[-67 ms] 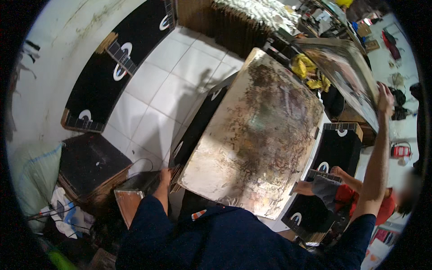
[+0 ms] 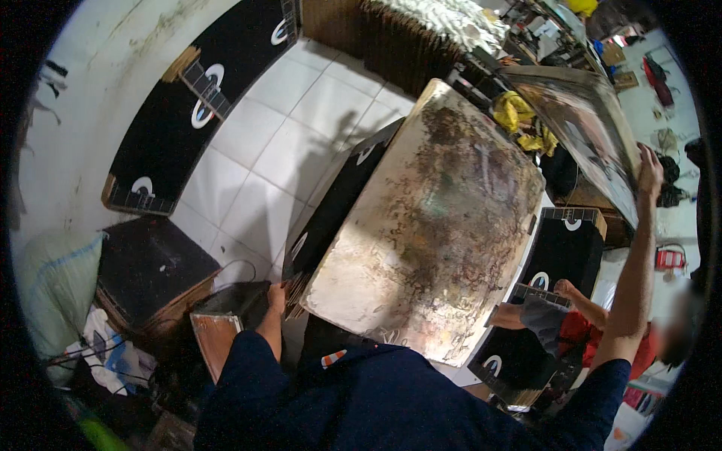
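Observation:
At the far right, my right hand (image 2: 650,171) is raised and closed around the edge of a tilted printing screen (image 2: 575,124), a wooden frame with a stained mesh. Below it, in the middle, lies a large pale board (image 2: 361,263) caked with dark, mottled stains. My left hand (image 2: 277,298) is low beside the board's near left corner, fingers curled at the layered edges of a stack of black sheets (image 2: 320,218) with white ring prints. What the left fingers hold, if anything, is too small to make out.
More black printed sheets (image 2: 158,135) lie along the left wall, and another stack (image 2: 564,244) is at right. A person in red (image 2: 579,334) reaches over that stack. Yellow cloth (image 2: 515,113) hangs by the screen. Near my left arm are a wooden box (image 2: 216,338) and a dark-topped stack (image 2: 158,263).
The view has shifted slightly, and the raised screen sits a little lower and further right in it. Both hands keep their places on or beside the same things.

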`<state>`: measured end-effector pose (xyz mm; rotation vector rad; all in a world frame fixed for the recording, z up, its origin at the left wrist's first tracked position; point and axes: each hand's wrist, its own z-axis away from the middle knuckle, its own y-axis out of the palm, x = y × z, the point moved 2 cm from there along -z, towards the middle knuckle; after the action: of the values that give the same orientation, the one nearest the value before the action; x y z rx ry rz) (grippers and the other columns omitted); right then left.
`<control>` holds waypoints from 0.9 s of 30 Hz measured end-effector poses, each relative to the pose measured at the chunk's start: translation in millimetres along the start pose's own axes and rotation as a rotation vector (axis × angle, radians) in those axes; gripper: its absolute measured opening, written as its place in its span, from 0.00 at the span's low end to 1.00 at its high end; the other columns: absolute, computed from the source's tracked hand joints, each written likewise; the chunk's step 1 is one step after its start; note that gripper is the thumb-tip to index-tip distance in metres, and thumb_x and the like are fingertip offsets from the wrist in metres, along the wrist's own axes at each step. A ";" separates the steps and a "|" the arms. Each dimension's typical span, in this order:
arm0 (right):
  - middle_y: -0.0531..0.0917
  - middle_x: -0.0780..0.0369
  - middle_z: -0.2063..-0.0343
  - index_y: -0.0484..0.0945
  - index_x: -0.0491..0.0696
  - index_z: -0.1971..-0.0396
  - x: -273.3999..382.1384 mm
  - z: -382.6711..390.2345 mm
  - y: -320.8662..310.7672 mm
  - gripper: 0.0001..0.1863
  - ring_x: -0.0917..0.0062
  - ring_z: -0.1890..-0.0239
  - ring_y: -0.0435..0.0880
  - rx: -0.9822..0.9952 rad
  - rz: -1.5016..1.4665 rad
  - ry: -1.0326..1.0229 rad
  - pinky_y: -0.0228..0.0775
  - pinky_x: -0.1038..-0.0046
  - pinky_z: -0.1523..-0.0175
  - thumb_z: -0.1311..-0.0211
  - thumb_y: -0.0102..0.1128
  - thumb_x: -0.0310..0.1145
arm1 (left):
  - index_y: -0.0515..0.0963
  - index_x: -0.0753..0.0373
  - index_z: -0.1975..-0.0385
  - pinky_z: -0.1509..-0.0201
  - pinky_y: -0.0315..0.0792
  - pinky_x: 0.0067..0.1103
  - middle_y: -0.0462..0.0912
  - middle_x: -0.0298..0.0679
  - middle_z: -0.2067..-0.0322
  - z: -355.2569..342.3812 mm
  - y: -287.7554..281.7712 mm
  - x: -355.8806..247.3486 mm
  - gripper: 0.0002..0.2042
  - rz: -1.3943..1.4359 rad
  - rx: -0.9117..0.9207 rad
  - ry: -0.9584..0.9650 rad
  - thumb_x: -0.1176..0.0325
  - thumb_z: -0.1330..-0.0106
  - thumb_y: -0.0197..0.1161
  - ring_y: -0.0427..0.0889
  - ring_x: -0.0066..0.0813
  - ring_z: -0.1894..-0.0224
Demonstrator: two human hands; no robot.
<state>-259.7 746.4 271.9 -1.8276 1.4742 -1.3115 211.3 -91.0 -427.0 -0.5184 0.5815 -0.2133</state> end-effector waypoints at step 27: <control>0.87 0.58 0.50 0.83 0.38 0.45 -65.5 -48.6 -29.0 0.23 0.73 0.48 0.84 0.104 -0.203 0.083 0.71 0.71 0.40 0.23 0.53 0.42 | 0.85 0.65 0.56 0.50 0.77 0.40 0.87 0.50 0.58 50.5 -78.8 -87.8 0.09 -0.064 -0.506 0.454 0.72 0.34 0.66 0.84 0.56 0.55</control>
<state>-286.0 826.5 291.4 -1.9150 1.2610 -1.5473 164.6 -108.3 -308.8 -0.9915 1.0742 -0.2469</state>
